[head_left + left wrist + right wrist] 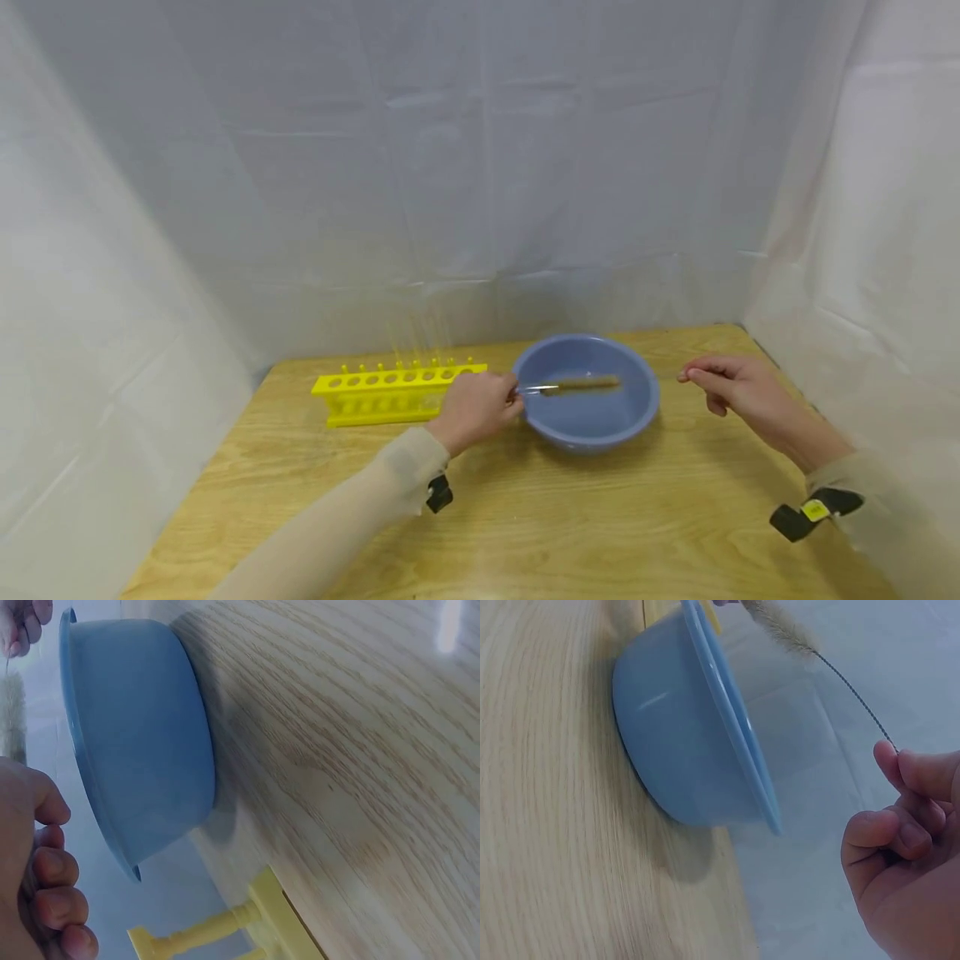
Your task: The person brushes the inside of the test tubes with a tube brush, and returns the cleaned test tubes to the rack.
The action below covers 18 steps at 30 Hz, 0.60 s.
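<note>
My left hand (478,410) grips a clear test tube (529,389) at the left rim of the blue basin (592,432). The tube lies roughly level, its free part pointing right over the basin. A tan-bristled test tube brush (588,383) lines up with the tube, with one end of its bristles at or inside the tube. Thumb and forefinger of my right hand (733,393) pinch the end of the brush's thin twisted wire handle (855,694), to the right of the basin. The left fingers curl inward in the left wrist view, where the tube itself is hidden.
A yellow test tube rack (390,382) stands left of the basin, partly behind my left hand. Several clear tubes (438,333) rise along its back row of pegs. White sheeting (480,167) encloses the wooden table (525,533) at the back and sides.
</note>
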Motion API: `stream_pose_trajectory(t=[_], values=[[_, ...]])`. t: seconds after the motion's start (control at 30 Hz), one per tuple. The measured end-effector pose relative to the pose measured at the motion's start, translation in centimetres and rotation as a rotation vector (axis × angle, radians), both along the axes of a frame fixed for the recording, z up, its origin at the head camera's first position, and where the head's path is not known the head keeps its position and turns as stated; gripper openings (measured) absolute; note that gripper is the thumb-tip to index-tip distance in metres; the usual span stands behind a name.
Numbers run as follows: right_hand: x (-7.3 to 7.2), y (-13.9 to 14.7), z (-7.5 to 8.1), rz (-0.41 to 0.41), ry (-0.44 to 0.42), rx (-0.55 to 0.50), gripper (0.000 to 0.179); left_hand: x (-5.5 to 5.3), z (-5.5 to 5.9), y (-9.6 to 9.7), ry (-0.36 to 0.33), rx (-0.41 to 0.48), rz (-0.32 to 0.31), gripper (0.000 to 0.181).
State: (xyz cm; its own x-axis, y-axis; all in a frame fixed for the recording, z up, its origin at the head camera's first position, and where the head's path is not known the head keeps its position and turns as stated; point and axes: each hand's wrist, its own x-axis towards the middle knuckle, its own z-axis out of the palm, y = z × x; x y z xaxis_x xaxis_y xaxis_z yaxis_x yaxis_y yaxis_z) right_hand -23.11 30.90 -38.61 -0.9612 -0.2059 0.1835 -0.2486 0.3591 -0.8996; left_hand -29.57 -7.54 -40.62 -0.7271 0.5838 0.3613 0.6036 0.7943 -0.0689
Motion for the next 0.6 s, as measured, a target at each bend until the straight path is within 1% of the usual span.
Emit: stream_pose_trajectory(t=[0.1,0.17,0.4,0.6], values=[[-0.1,-0.4,-0.1,0.007,-0.020,0.004,0.037,0.0,0.0,0.3,0.011,-0.006,-0.013,0.029],[-0.2,-0.6,-0.1,-0.002,-0.028,0.011,0.037,0.0,0.1,0.5,0.015,-0.002,-0.016,0.028],[0.0,-1.4,0.1,-0.007,-0.057,0.056,0.037,0.3,0.0,0.7,-0.004,-0.017,0.000,0.027],[-0.1,-2.3,0.2,-0.009,-0.083,0.071,0.039,0.5,0.0,0.8,0.002,-0.022,0.001,0.028]])
